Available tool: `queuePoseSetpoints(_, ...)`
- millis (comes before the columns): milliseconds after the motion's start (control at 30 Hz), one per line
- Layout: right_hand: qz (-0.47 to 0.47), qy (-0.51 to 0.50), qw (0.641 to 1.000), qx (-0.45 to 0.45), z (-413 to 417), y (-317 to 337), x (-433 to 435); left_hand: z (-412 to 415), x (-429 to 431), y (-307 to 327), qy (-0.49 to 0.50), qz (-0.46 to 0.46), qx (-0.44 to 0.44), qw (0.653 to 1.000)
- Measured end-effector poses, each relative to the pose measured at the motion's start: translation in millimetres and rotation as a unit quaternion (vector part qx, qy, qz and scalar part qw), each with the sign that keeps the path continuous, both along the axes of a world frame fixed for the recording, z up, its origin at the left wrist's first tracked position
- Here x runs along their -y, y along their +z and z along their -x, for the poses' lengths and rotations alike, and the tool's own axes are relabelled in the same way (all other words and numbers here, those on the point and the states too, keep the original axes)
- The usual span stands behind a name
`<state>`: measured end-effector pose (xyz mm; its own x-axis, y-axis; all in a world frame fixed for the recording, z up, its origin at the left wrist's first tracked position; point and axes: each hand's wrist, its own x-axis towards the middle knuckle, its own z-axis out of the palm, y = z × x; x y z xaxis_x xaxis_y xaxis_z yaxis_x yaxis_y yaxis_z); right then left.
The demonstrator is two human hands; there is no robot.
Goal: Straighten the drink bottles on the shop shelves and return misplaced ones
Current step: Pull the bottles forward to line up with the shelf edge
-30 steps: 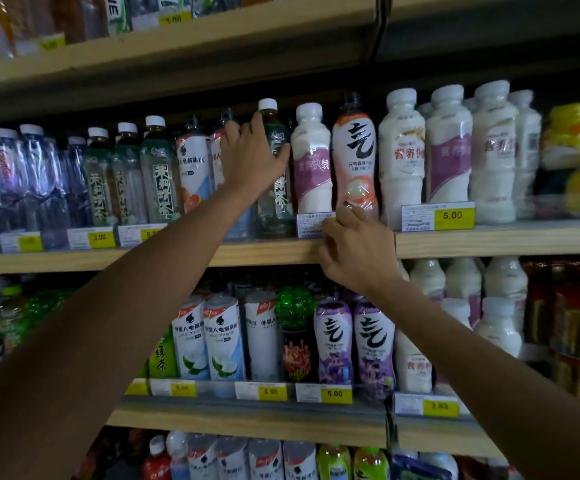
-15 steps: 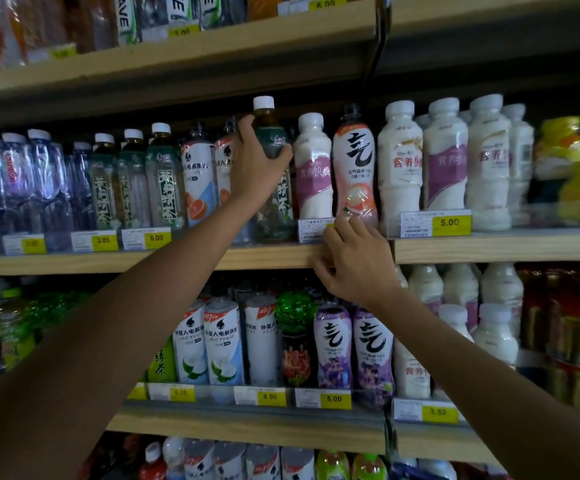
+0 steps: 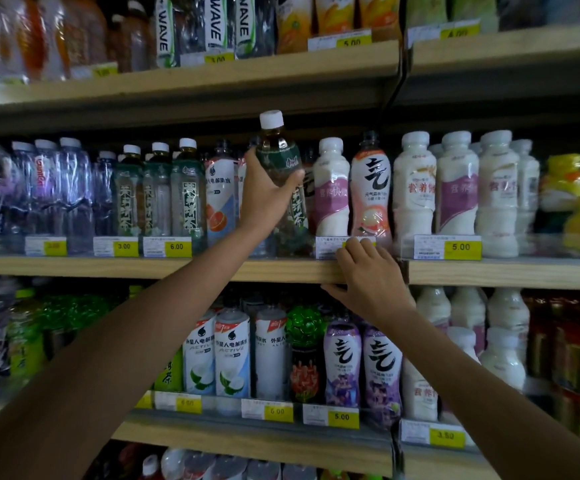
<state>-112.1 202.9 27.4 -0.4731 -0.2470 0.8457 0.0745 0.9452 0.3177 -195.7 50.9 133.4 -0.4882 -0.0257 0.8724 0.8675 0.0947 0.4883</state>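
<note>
At about nine o'clock on the middle shelf (image 3: 177,268) stand clear water bottles (image 3: 49,188), then three green tea bottles (image 3: 158,192) with white caps, near a yellow 6.00 price tag (image 3: 176,246). They look like the proper row for the misplaced one. Next comes a white electrolyte drink (image 3: 220,192) with a grapefruit on its label.

Just right of that, near twelve o'clock, the left hand (image 3: 264,195) is wrapped round the middle of a green tea bottle (image 3: 279,157), fingers curled behind it and thumb across the front. The bottle is raised, its white cap above its neighbours and close under the upper shelf (image 3: 212,84). It appears full, so fairly heavy for its size. The thin plastic wall would give under a squeeze, and the film label may be slick. A hold at the waist, as here, seems safest.

At about one o'clock stand a white milk drink (image 3: 331,188) and a peach sparkling water bottle (image 3: 370,192), tall and close-packed, likely to topple if knocked. The upper shelf leaves little room to lift.

Below them the right hand (image 3: 368,275) rests bent on the shelf edge, fingers curled over a price tag, holding no bottle. At three o'clock stand more white milk bottles (image 3: 454,188).
</note>
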Motion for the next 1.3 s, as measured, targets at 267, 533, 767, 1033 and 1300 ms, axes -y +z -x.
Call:
queuePoseSetpoints(267,-0.017,-0.001,1.0,0.026,29.3,2.8,61.3,-8.2,56.1,21.8,-0.063,-0.128,-0.029,0.989)
queuePoseSetpoints(533,-0.026,0.003,1.0,0.013,71.4,3.2,156.3,28.7,165.3,8.9,-0.043,-0.109,-0.005,0.993)
queuePoseSetpoints(767,-0.011,0.031,0.999,0.028,115.1,4.2,255.6,76.1,273.8,-12.2,-0.014,-0.076,0.008,0.997)
queuePoseSetpoints(1033,0.001,0.024,0.998,0.056,152.9,5.8,315.7,121.3,338.0,-16.4,0.003,-0.076,-0.007,0.997)
queuePoseSetpoints(1300,0.016,0.019,1.0,-0.001,168.2,-2.5,326.5,139.6,342.1,8.9,-0.006,-0.128,-0.051,0.99)
